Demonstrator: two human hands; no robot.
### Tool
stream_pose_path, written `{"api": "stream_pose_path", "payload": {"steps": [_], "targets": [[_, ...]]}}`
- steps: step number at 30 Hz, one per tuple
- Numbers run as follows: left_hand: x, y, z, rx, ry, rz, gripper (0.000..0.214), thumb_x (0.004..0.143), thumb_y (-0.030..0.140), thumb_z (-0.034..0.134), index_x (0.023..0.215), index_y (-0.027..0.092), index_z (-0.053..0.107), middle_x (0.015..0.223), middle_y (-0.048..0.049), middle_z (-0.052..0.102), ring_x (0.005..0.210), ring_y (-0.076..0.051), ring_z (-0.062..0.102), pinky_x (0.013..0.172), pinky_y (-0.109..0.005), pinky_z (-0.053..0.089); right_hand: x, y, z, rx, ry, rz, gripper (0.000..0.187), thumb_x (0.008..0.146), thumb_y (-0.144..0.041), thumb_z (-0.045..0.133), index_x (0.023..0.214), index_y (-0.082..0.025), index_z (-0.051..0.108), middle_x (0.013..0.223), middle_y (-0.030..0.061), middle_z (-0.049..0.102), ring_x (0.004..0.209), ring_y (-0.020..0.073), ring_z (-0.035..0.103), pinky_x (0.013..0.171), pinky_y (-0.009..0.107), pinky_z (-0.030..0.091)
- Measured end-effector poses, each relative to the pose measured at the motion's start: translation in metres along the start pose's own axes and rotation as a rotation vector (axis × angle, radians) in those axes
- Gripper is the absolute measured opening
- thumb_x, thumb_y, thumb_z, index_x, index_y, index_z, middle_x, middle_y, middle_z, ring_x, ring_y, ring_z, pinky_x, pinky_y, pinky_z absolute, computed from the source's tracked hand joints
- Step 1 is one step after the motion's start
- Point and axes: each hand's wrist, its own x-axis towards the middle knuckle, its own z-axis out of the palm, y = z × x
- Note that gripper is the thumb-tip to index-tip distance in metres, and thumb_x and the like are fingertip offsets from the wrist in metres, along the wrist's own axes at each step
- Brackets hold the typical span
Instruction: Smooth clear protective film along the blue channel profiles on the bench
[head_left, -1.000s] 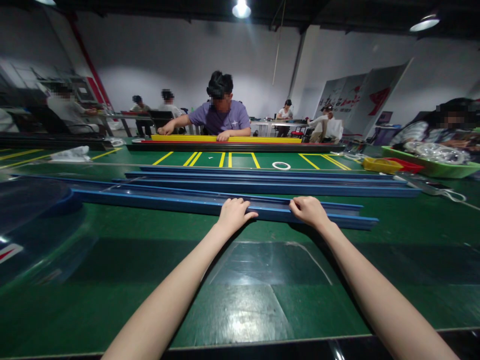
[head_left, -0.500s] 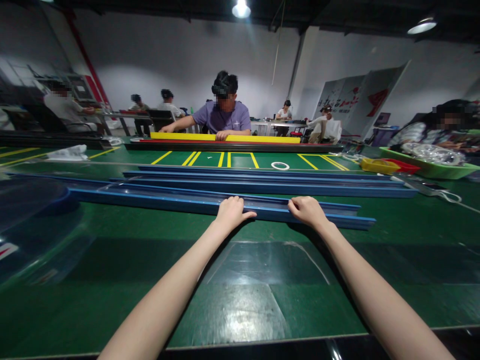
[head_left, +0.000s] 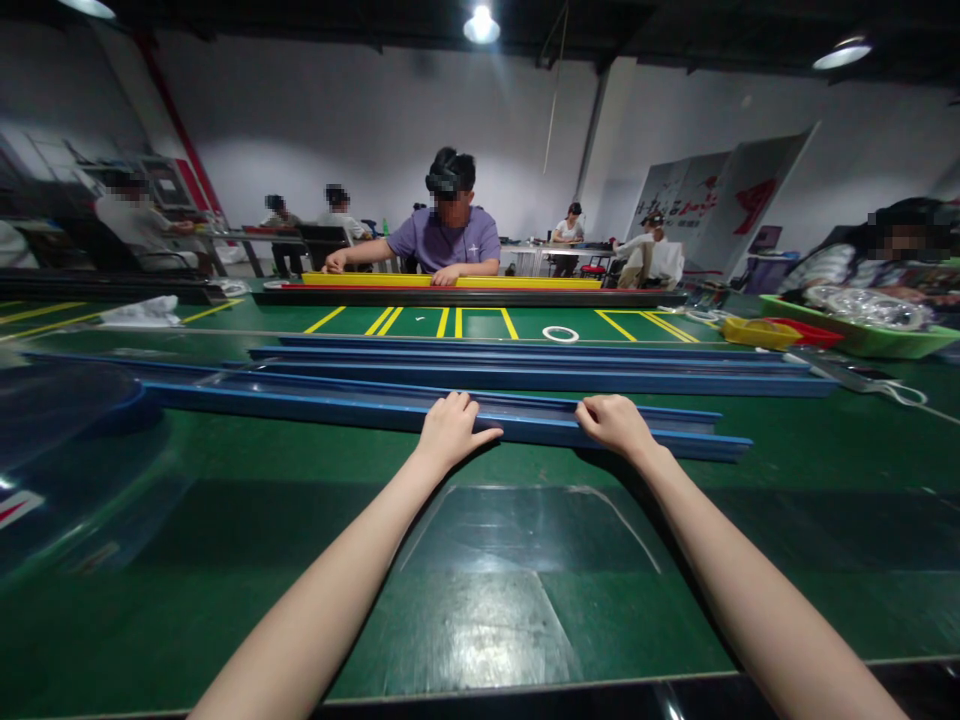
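A long blue U-shaped channel [head_left: 352,412] lies slightly slanted across the green table in front of me. My left hand [head_left: 450,428] is closed over its near wall, fingers reaching inside and thumb pointing right along the outer face. Nearer the channel's right end, my right hand [head_left: 615,420] is curled over the same wall, its fingertips hidden inside. Whether anything small lies under the fingers I cannot tell. Just behind it, more blue channels [head_left: 547,377] rest lengthwise on the table.
At the left lies a large clear plastic roll or sheet [head_left: 67,420]. Clear sheet covers part of the green table [head_left: 480,620]. Farther back are a white ring [head_left: 560,334], a black channel [head_left: 465,298] and a green tray [head_left: 862,340]. A co-worker [head_left: 442,240] handles a yellow strip opposite.
My left hand has slid a little left along the channel, its thumb now stretched out more. My right hand stays put. The co-worker opposite has shifted an arm slightly.
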Motion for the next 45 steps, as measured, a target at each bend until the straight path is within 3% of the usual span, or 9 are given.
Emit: {"api": "stream_pose_path", "payload": {"steps": [7, 17, 33, 45], "targets": [[-0.008, -0.014, 0.001, 0.018, 0.049, -0.009, 0.041, 0.08, 0.055, 0.041, 0.081, 0.018, 0.058, 0.082, -0.007, 0.062, 0.081, -0.021, 0.052, 0.07, -0.031, 0.034, -0.001, 0.002, 0.001, -0.013, 0.025, -0.018, 0.039, 0.081, -0.028, 0.032, 0.056, -0.017, 0.059, 0.063, 0.0079, 0.065, 0.055, 0.0144, 0.055, 0.055, 0.026, 0.027], [-0.006, -0.011, 0.0, -0.002, 0.005, 0.049, 0.036, 0.082, 0.051, 0.042, 0.076, 0.018, 0.056, 0.082, -0.0048, 0.063, 0.078, -0.018, 0.054, 0.067, -0.029, 0.032, -0.008, 0.019, 0.001, 0.001, 0.043, -0.003, 0.037, 0.079, -0.029, 0.033, 0.05, -0.019, 0.053, 0.056, 0.0068, 0.062, 0.051, 0.0142, 0.053, 0.054, 0.026, 0.027], [0.0, -0.013, -0.003, -0.044, -0.103, -0.027, 0.045, 0.08, 0.057, 0.039, 0.073, 0.017, 0.058, 0.082, -0.0057, 0.065, 0.078, -0.02, 0.059, 0.062, -0.026, 0.036, -0.007, 0.019, 0.002, 0.007, 0.063, 0.002, 0.038, 0.079, -0.03, 0.033, 0.049, -0.018, 0.053, 0.055, 0.0066, 0.062, 0.051, 0.0138, 0.053, 0.053, 0.026, 0.026], [0.001, -0.014, 0.001, -0.033, -0.092, 0.0, 0.043, 0.081, 0.055, 0.039, 0.073, 0.017, 0.058, 0.08, -0.006, 0.065, 0.076, -0.019, 0.06, 0.06, -0.025, 0.037, -0.007, 0.017, 0.0, -0.008, 0.023, 0.021, 0.039, 0.079, -0.029, 0.033, 0.049, -0.018, 0.054, 0.056, 0.007, 0.063, 0.051, 0.0138, 0.053, 0.053, 0.026, 0.026]]}}
